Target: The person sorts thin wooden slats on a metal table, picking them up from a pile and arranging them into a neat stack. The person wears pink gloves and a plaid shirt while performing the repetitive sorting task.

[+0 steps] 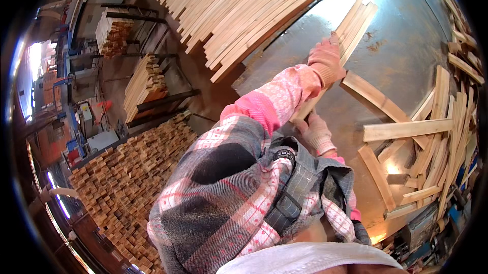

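A few long, pale wooden strips (356, 27) lie side by side over the metal tabletop (406, 53), slanting from near my body to the far right. My left hand (326, 58), in a pinkish knit glove, is closed over them around mid-length. At their near end, my right hand (316, 132), gloved too, grips the wood with the thumb along its side. The left forearm and its pink patterned sleeve cover part of the strips. Exactly how many strips are held I cannot tell.
Left of the tabletop lies a broad layer of long strips (244, 17). Loose offcuts (406, 129) sprawl across the table's right side, one piece (376, 96) reaching close to my hands. A large block of stacked lumber (134, 177) and smaller stacks (146, 88) on racks stand at left.
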Demonstrator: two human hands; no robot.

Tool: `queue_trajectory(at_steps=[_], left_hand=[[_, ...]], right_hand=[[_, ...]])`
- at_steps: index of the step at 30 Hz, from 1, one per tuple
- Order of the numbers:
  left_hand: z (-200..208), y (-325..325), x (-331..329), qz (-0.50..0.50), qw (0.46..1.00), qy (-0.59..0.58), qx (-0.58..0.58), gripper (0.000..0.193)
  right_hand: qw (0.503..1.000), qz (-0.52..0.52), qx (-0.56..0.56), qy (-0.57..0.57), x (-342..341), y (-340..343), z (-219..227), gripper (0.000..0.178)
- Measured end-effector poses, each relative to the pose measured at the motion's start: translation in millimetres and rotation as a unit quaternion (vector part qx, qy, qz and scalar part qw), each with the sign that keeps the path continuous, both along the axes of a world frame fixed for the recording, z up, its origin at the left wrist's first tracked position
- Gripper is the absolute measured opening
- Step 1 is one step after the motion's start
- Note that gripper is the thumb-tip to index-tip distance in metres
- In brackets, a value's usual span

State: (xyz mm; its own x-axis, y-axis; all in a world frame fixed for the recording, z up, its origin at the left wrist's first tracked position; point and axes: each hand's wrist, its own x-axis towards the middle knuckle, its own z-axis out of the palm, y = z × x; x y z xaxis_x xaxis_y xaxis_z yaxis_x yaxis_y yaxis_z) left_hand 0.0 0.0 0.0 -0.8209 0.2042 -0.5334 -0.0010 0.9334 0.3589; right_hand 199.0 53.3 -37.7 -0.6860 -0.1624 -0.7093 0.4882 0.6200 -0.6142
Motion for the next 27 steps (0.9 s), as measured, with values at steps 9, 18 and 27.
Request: queue_trajectory(at_steps=[9,18,27], left_hand=[[-71.6,-187.2,-21.6,-0.221,0.865,0.447,-0.051,0.065],[-34.2,-26.2,19.3,-0.312,0.877,0.332,0.155,0.065],[-32.5,84.8,80.8,-0.423,0.891,0.156,0.049,0.079]], right_hand=[[0.918,-0.206,0.285,0.183,29.5,69.5,18.8,0.079],[0.746,-0.429,0.499,-0.104,78.2,236.4,28.4,0.088],[0.813,-0.516,0.271,0.011,124.3,203.8,6.5,0.056]])
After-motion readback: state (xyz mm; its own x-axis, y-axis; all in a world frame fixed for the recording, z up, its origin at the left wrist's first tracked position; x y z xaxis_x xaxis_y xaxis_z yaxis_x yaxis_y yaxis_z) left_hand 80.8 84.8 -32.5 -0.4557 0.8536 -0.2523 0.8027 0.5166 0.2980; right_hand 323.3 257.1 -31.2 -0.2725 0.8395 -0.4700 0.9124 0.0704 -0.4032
